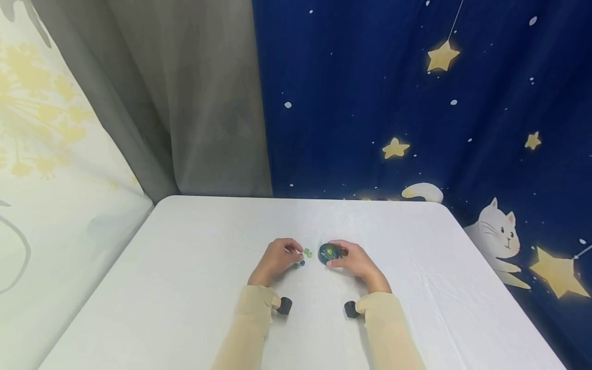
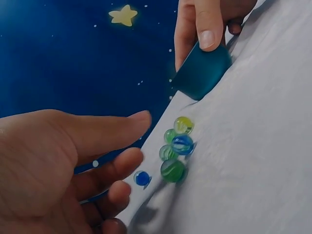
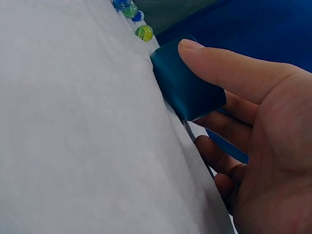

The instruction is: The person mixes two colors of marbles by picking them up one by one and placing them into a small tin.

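Observation:
A dark teal cup [image 2: 202, 73] stands on the table, its thumb side gripped by my right hand [image 1: 357, 261]. Small green and yellowish shapes, too small to make out fully, show inside it in the head view. My left hand [image 1: 279, 257] hovers beside several glass marbles, thumb and fingers loosely bent and apart, with nothing visible between them. In the left wrist view a yellow marble [image 2: 184, 125], a blue marble [image 2: 182, 145] and a green marble [image 2: 172, 170] lie clustered. A small blue marble [image 2: 142, 178] sits closer to the left fingertips.
A white cloth covers the table [image 1: 208, 231]. Behind it hang a grey curtain [image 1: 213, 103] and a dark blue curtain [image 1: 347, 103] printed with stars and a white cat. A black wrist device [image 1: 285, 306] sits at the left cuff, another at the right.

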A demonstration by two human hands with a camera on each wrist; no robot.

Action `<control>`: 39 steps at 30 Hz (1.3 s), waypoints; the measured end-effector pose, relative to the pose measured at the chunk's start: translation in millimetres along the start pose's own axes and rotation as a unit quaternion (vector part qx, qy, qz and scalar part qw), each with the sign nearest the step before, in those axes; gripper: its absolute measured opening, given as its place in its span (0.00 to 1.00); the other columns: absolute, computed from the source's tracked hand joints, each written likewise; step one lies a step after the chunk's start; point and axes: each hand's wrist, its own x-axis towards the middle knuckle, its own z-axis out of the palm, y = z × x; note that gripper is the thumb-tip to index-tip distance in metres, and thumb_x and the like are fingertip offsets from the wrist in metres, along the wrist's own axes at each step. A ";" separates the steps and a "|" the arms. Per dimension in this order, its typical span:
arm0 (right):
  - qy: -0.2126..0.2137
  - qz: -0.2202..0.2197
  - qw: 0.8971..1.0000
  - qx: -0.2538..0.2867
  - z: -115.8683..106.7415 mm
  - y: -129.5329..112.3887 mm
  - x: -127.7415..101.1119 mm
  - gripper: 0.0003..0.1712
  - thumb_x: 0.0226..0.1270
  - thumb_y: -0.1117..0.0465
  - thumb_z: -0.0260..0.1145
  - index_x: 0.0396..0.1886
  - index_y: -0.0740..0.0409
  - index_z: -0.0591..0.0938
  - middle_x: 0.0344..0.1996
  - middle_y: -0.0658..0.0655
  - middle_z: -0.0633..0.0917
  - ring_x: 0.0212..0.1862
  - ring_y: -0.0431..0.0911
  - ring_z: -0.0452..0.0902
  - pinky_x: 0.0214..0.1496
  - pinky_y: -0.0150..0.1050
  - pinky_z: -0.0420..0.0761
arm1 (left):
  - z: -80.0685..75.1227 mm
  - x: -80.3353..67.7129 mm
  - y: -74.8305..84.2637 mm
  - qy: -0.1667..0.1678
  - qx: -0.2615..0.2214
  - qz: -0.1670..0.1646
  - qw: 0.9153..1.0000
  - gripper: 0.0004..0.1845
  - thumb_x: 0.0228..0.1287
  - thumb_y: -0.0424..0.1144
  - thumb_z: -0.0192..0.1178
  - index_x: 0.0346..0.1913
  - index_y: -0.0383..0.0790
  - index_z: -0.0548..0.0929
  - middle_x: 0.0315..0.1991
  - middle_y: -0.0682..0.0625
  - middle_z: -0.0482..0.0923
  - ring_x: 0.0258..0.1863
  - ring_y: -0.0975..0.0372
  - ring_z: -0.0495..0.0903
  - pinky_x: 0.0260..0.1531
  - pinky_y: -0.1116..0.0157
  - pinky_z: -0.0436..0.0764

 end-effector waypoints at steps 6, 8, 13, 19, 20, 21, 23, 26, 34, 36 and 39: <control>-0.002 0.000 1.000 -0.001 -0.7 0.1 -0.2 0.33 0.49 0.56 0.78 0.59 0.47 0.81 0.58 0.57 0.79 0.61 0.57 0.72 0.61 0.58 0.68 | -5.1 -2.4 -2.1 -0.037 0.014 0.006 0.999 0.07 0.52 0.37 0.73 0.34 0.47 0.86 0.28 0.55 0.77 0.31 0.62 0.75 0.39 0.60 0.74; -0.002 0.001 1.000 -0.001 -0.8 -0.5 -0.4 0.33 0.49 0.56 0.78 0.59 0.47 0.81 0.58 0.57 0.79 0.61 0.58 0.72 0.61 0.58 0.68 | -6.0 -2.5 -3.1 -0.042 0.015 0.008 0.999 0.07 0.52 0.36 0.72 0.34 0.47 0.86 0.27 0.55 0.77 0.30 0.62 0.75 0.38 0.61 0.74; -0.001 0.004 1.000 -0.002 -0.9 -2.3 -0.7 0.33 0.49 0.56 0.78 0.59 0.47 0.81 0.58 0.57 0.79 0.61 0.58 0.72 0.61 0.59 0.68 | -8.7 -3.5 -4.0 -0.050 0.013 0.003 0.999 0.08 0.50 0.35 0.73 0.35 0.46 0.87 0.27 0.55 0.77 0.29 0.62 0.74 0.37 0.62 0.73; -0.003 0.006 1.000 0.001 -0.9 -1.3 -0.6 0.34 0.49 0.56 0.78 0.59 0.48 0.80 0.58 0.58 0.79 0.61 0.58 0.72 0.61 0.59 0.67 | -13.3 -6.5 -3.7 -0.054 0.014 -0.001 0.998 0.10 0.48 0.33 0.74 0.35 0.44 0.87 0.26 0.54 0.77 0.28 0.62 0.74 0.36 0.63 0.73; -0.003 0.006 1.000 0.003 -0.9 -1.2 -0.8 0.34 0.49 0.56 0.78 0.59 0.48 0.80 0.58 0.58 0.79 0.61 0.58 0.72 0.61 0.59 0.67 | -14.0 -7.1 -3.6 -0.055 0.016 -0.001 0.998 0.10 0.48 0.33 0.74 0.35 0.44 0.87 0.26 0.55 0.77 0.29 0.62 0.74 0.36 0.63 0.73; -0.003 0.007 1.000 0.006 -1.1 -1.7 -1.1 0.34 0.49 0.57 0.78 0.59 0.48 0.80 0.58 0.58 0.79 0.61 0.57 0.72 0.61 0.58 0.67 | -14.6 -7.7 -3.3 -0.057 0.016 -0.003 0.998 0.10 0.48 0.33 0.73 0.35 0.44 0.87 0.26 0.54 0.77 0.29 0.61 0.74 0.36 0.62 0.73; -0.003 0.008 1.000 0.010 -1.2 -2.3 -1.6 0.33 0.49 0.57 0.78 0.59 0.49 0.80 0.57 0.58 0.80 0.61 0.57 0.72 0.62 0.58 0.67 | -15.1 -8.5 -3.0 -0.060 0.018 -0.008 0.998 0.09 0.48 0.33 0.73 0.35 0.44 0.87 0.27 0.54 0.77 0.29 0.61 0.74 0.36 0.62 0.73; -0.003 0.009 1.000 0.014 -1.5 -3.5 -2.0 0.33 0.49 0.58 0.78 0.59 0.49 0.81 0.58 0.58 0.79 0.61 0.57 0.72 0.62 0.58 0.67 | -14.1 -7.8 -3.6 -0.063 0.019 -0.015 0.998 0.09 0.48 0.33 0.73 0.35 0.44 0.87 0.26 0.54 0.77 0.29 0.61 0.73 0.36 0.62 0.73; -0.001 0.009 1.000 0.016 -0.9 -2.0 -1.7 0.33 0.49 0.58 0.78 0.58 0.49 0.81 0.57 0.58 0.80 0.61 0.58 0.72 0.62 0.59 0.67 | -11.9 -7.2 -3.8 -0.067 0.030 -0.018 0.997 0.09 0.49 0.31 0.72 0.34 0.44 0.87 0.26 0.55 0.77 0.29 0.61 0.74 0.39 0.61 0.73; -0.001 0.009 1.000 0.014 -0.7 -1.2 -0.9 0.33 0.48 0.57 0.78 0.58 0.49 0.81 0.57 0.58 0.80 0.61 0.58 0.72 0.62 0.59 0.67 | -11.7 -6.6 -3.8 -0.067 0.034 -0.018 0.997 0.09 0.49 0.31 0.73 0.34 0.44 0.88 0.26 0.55 0.77 0.30 0.62 0.74 0.40 0.60 0.73; -0.001 0.007 1.000 0.012 -0.8 -0.3 0.4 0.33 0.48 0.57 0.78 0.58 0.49 0.81 0.58 0.58 0.79 0.61 0.58 0.72 0.62 0.59 0.67 | -11.4 -5.3 -4.3 -0.068 0.040 -0.017 0.997 0.09 0.49 0.31 0.73 0.34 0.44 0.88 0.26 0.55 0.77 0.30 0.62 0.74 0.41 0.60 0.74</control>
